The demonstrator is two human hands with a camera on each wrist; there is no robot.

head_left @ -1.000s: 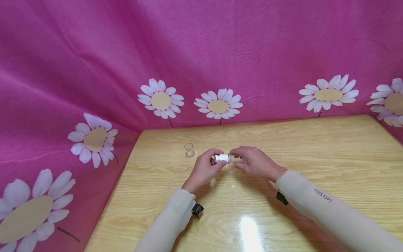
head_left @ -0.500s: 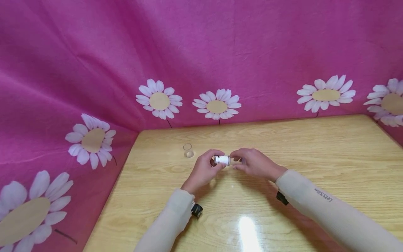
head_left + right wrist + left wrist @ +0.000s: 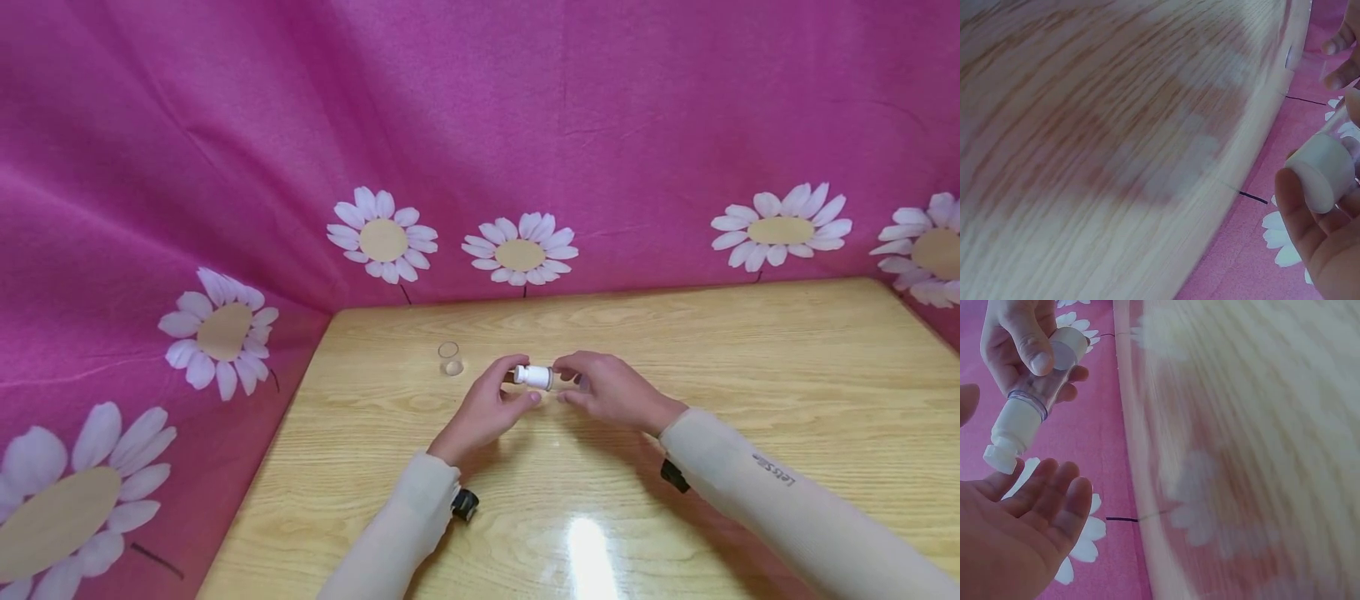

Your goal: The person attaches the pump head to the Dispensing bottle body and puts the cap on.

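Note:
A clear bottle with a white pump top (image 3: 534,377) and a white base (image 3: 1322,172) is held sideways above the table. My right hand (image 3: 618,387) grips its transparent body (image 3: 1054,378), thumb on one side and fingers on the other. My left hand (image 3: 487,408) is spread around the pump end, its thumb apart from the bottle. In the left wrist view its fingers (image 3: 1054,494) lie loosely bent beside the white nozzle (image 3: 1002,455); whether the index fingertip touches it I cannot tell.
A clear cylindrical cap (image 3: 451,360) stands on the wooden table (image 3: 675,333), left of and beyond the hands. A pink cloth (image 3: 637,125) with white flowers hangs along the table's back and left edges.
My left thumb and fingers have come away from the white pump top they gripped before. The right hand still holds the bottle in nearly the same place.

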